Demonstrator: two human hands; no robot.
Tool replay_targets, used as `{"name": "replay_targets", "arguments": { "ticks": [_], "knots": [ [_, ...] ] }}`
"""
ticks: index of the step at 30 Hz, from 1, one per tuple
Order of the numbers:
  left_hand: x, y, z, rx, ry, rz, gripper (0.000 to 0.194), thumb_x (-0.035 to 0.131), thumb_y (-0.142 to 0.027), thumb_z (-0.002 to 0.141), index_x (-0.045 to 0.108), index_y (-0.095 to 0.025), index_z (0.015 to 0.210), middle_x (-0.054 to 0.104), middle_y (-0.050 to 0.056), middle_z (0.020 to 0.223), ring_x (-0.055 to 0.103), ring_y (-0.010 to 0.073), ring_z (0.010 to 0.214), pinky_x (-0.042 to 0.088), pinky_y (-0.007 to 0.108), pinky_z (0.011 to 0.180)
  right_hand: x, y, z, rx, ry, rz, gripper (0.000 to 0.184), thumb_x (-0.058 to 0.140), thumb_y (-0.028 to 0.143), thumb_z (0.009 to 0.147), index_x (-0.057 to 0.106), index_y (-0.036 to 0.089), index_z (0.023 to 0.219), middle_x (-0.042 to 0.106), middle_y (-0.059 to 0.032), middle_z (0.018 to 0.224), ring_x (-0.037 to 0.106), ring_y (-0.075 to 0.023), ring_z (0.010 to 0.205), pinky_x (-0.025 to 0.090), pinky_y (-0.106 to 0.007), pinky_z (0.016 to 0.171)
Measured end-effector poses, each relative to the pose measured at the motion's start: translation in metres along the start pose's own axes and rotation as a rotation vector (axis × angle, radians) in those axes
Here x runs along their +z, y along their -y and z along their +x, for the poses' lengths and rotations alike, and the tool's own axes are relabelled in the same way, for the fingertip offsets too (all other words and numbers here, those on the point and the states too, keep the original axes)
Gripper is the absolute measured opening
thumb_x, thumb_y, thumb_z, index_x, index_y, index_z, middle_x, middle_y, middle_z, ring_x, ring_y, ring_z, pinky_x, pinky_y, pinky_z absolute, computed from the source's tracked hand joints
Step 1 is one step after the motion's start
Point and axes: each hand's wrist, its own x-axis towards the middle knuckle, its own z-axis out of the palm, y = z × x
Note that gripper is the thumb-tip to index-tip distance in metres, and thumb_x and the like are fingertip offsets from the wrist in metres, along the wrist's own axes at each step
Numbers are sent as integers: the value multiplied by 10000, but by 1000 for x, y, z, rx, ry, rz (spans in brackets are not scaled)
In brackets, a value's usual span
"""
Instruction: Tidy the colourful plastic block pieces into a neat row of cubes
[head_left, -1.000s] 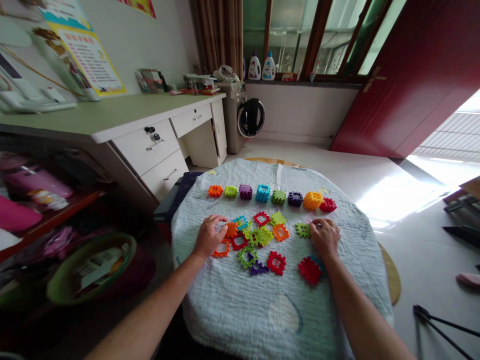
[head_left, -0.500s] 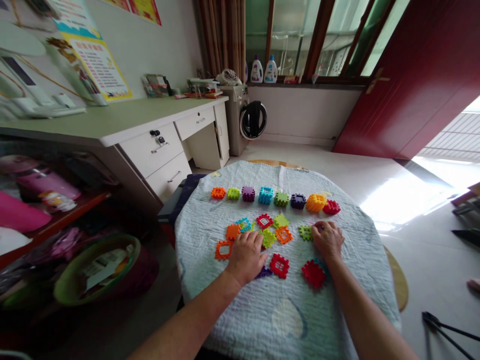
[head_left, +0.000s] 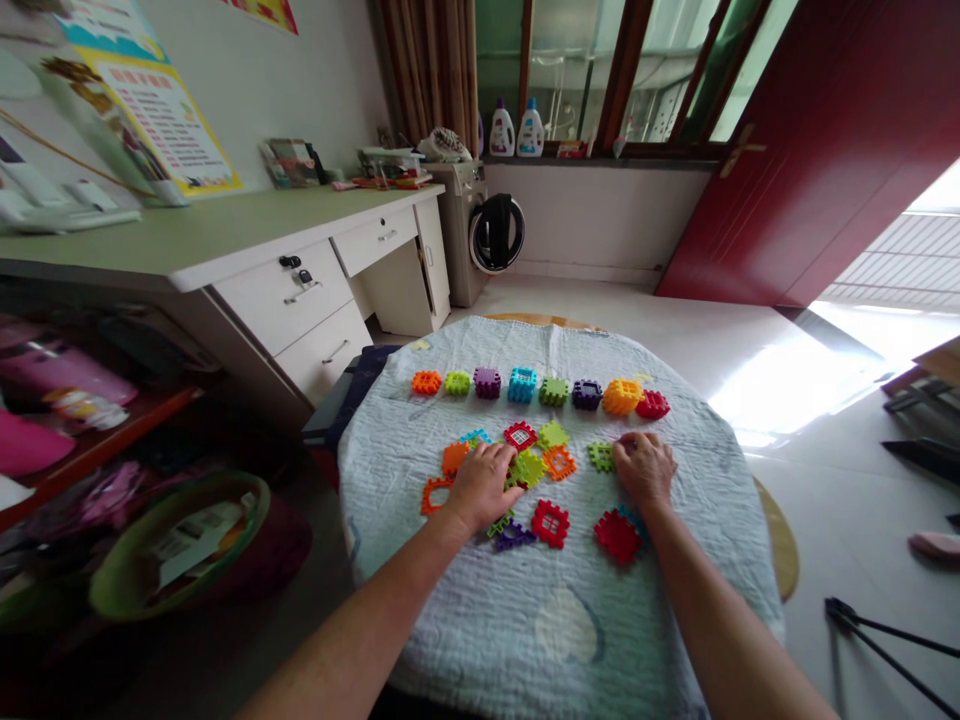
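Observation:
A round table under a pale quilted cloth (head_left: 525,620) carries a row of several assembled toy cubes (head_left: 523,384) at its far side, orange at the left and red at the right. Nearer me lies a scatter of flat plastic tiles (head_left: 551,522) in several colours. My left hand (head_left: 480,486) lies palm down over the middle of the scatter, its fingers curled on tiles that it hides. My right hand (head_left: 643,468) rests on the cloth beside a green tile (head_left: 601,456), fingers bent down, with a red tile (head_left: 616,536) just below its wrist.
A desk with drawers (head_left: 300,290) stands at the left. A green basin (head_left: 180,545) sits on the floor under it. A small washing machine (head_left: 480,225) stands at the back wall, a red door (head_left: 810,150) at the right, black tripod legs (head_left: 877,640) at the lower right.
My left hand has moved from the orange tiles at the left edge of the scatter to its middle. My right hand has stayed by the green tile.

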Motion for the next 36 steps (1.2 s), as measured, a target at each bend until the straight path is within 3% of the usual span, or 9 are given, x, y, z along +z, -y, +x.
{"name": "replay_targets", "arguments": {
  "ticks": [7, 12, 16, 20, 25, 28, 32, 36],
  "knots": [
    [-4, -4, 13, 23, -10, -94, 458, 735, -358, 713, 582, -207, 1118, 654, 71, 1117, 585, 257, 1047, 435, 406, 957, 1, -1, 0, 0, 2, 4, 282, 508, 390, 799, 702, 217, 910, 622, -69, 1007, 467, -250, 957, 313, -380, 839],
    [-16, 0, -10, 23, -55, -183, 456, 726, -397, 750, 582, -205, 1138, 632, 77, 1156, 556, 255, 1109, 422, 411, 994, 1, -2, 0, -9, -10, 12, 286, 508, 383, 795, 706, 211, 909, 626, -73, 998, 467, -250, 953, 307, -377, 832],
    [-24, 10, -45, 122, 139, -109, 503, 780, -416, 687, 601, -226, 1117, 627, 66, 1154, 549, 268, 1090, 439, 425, 968, 1, -1, 0, -8, -9, 10, 279, 508, 377, 799, 706, 214, 910, 623, -69, 1002, 467, -244, 947, 308, -375, 828],
    [-22, 15, -65, 188, 230, -5, 332, 717, -267, 760, 623, -240, 1077, 612, 55, 1180, 536, 255, 1116, 429, 427, 988, 1, -1, 0, -10, -9, 11, 279, 505, 378, 800, 705, 216, 909, 618, -69, 995, 467, -245, 954, 310, -377, 834],
    [-19, 10, -68, 216, 147, -67, 160, 601, -234, 851, 642, -236, 1006, 639, 55, 1117, 561, 226, 1060, 443, 410, 979, 0, 0, 0, -8, -6, 6, 283, 501, 383, 793, 702, 216, 901, 616, -69, 986, 466, -247, 961, 312, -379, 841],
    [-23, 7, -68, 116, 23, -255, 160, 504, -256, 908, 642, -222, 982, 665, 56, 1039, 596, 200, 1000, 475, 356, 922, 0, -1, 0, -7, 1, 2, 287, 498, 393, 795, 698, 219, 905, 619, -67, 998, 468, -250, 964, 314, -379, 841],
    [-23, 11, -64, -149, -112, -509, 222, 480, -346, 918, 655, -209, 928, 695, 34, 907, 638, 170, 843, 507, 285, 766, 1, -1, 1, -1, 5, -6, 277, 499, 373, 794, 699, 219, 909, 623, -69, 1015, 470, -250, 961, 314, -381, 842],
    [-19, 17, -60, -249, -99, -424, 168, 528, -285, 864, 659, -206, 933, 696, 23, 858, 635, 174, 783, 511, 301, 745, 1, 0, 0, -1, -6, -11, 277, 498, 362, 789, 703, 214, 904, 624, -72, 1024, 473, -254, 964, 313, -381, 835]
  ]
}}
